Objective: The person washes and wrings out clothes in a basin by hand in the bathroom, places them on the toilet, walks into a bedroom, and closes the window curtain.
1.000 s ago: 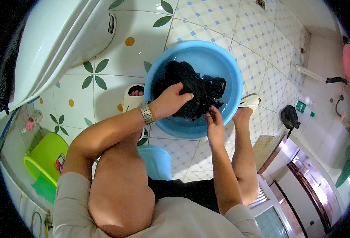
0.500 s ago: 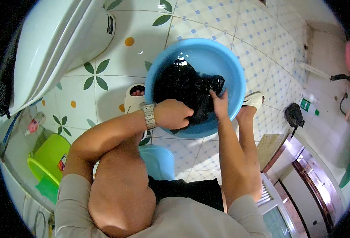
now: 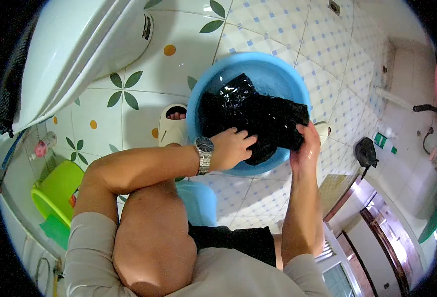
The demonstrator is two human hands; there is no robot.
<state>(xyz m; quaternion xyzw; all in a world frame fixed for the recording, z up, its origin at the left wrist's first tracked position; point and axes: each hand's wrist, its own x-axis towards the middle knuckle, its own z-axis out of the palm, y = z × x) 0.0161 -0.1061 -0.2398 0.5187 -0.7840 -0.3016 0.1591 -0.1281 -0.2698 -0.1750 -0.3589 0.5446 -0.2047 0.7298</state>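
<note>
A wet, dark black garment (image 3: 263, 119) lies bunched in a round blue basin (image 3: 298, 79) of water. Its exact kind cannot be made out. My right hand (image 3: 307, 143) grips one end of the cloth, lifted to the basin's right rim, thumb on top. My left hand (image 3: 231, 148), wearing a metal watch (image 3: 204, 151) at the wrist, rests on the near left part of the cloth with its fingers apart. The fingertips touch the fabric.
Behind the near rim stands a blue plastic stool (image 3: 198, 200). My slippered foot (image 3: 174, 121) is left of the basin. A green bucket (image 3: 55, 190) is at the left, a white fixture (image 3: 80, 59) at upper left, and a black bag (image 3: 365, 152) and bottle (image 3: 386, 143) at right.
My right hand has moved right and toward me, drawing one end of the garment to the rim. My left hand has shifted right and its fingers have loosened from a fist.
</note>
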